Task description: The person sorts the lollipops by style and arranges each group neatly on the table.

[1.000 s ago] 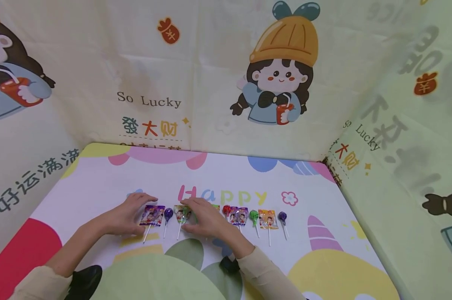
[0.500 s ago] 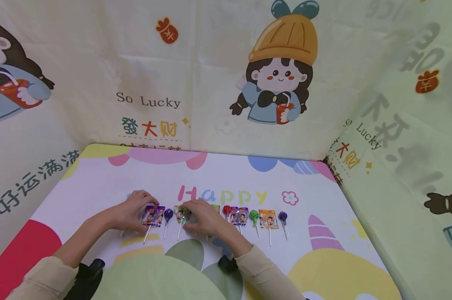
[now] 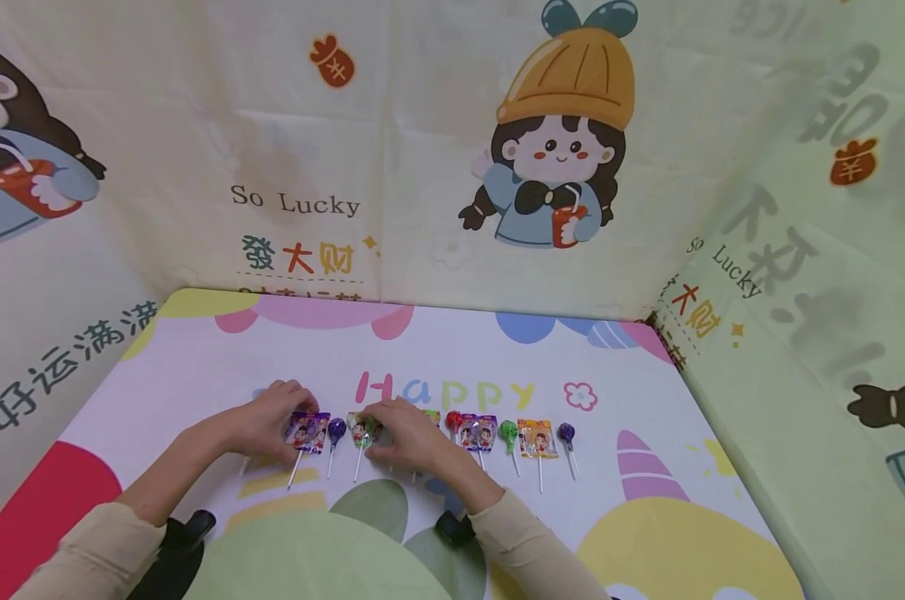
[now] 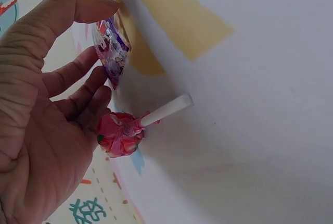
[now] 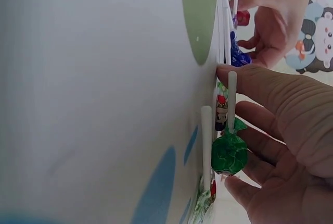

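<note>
My left hand curves its thumb and fingers round a purple flat-packet lollipop in the head view. The left wrist view shows that packet between thumb and fingers, and a pink round lollipop by the palm. My right hand bends its thumb and fingers round the right side of a light-green flat-packet lollipop. A green round lollipop lies under that palm in the right wrist view. Between the hands lies a purple round lollipop.
Rightward the row continues: a red round lollipop, a purple packet, a green round one, an orange packet and a purple round one. Printed cloth walls edge the patterned table.
My left hand has shifted slightly right and its fingers have closed in on the purple packet, which has edged right. The right hand stays nearly still.
</note>
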Tool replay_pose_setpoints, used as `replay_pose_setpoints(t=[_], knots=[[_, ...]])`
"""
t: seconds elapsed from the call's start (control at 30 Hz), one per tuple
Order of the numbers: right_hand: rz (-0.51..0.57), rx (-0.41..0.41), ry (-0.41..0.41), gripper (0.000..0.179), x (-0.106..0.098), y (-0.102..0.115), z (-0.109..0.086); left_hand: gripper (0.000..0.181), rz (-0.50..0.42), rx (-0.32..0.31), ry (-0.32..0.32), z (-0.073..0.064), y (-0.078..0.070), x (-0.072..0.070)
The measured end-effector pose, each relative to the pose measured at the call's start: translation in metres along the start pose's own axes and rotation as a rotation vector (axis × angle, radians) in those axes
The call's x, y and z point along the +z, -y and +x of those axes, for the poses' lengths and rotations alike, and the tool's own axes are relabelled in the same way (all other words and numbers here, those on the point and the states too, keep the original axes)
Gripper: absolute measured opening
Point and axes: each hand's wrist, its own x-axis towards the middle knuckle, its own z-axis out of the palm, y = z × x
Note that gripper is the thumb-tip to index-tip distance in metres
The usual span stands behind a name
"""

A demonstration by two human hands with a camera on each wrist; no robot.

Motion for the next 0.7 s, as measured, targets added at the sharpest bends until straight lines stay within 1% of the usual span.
replay_pose_setpoints(t=[0.37, 0.6, 0.7], knots=[[0.009, 0.016, -0.002, 0.049, -0.0006, -0.0002, 0.0011, 0.062, -0.01, 0.017, -0.023, 0.0032, 0.0042, -0.0008], [0.021, 0.026, 0.007, 0.049, 0.0007, 0.0003, 0.0011, 0.058, -0.028, -0.021, -0.021, 0.0029, 0.003, -0.0003], [0.025, 0.032, 0.008, 0.048, 0.0007, 0.0008, 0.0009, 0.058, -0.036, -0.027, -0.019, 0.003, 0.0032, -0.0002]])
